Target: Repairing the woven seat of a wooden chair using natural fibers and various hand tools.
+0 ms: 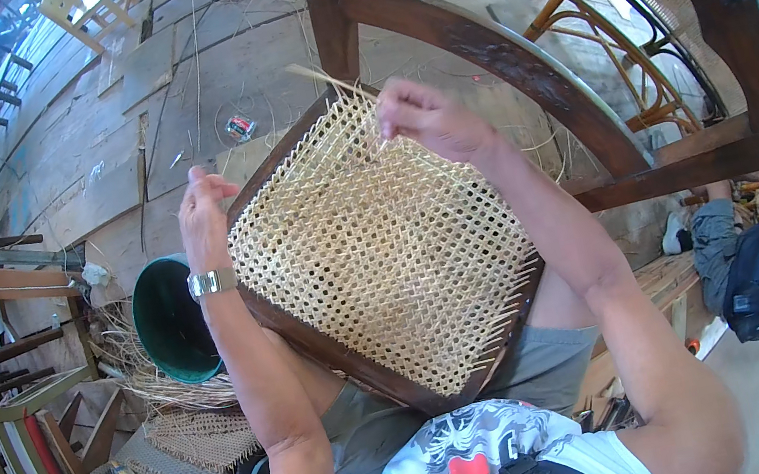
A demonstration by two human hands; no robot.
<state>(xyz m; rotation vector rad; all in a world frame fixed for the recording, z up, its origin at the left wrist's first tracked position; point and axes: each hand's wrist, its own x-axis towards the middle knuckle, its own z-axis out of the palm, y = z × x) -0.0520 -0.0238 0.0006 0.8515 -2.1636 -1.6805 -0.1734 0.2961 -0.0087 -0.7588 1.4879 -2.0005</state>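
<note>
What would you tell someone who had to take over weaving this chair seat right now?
Left hand: fingers up at the left edge of the dark wooden seat frame, steadying it; wristwatch on that wrist.
Right hand: pinching a thin cane strand at the top corner of the woven cane panel.
The frame rests tilted on the person's lap. A green bucket and loose cane lie on the floor to the left.
Done: open lattice covers most of the seat.
Left: loose strand ends stick out along the lower right edge; the strand in hand is not yet woven in.
</note>
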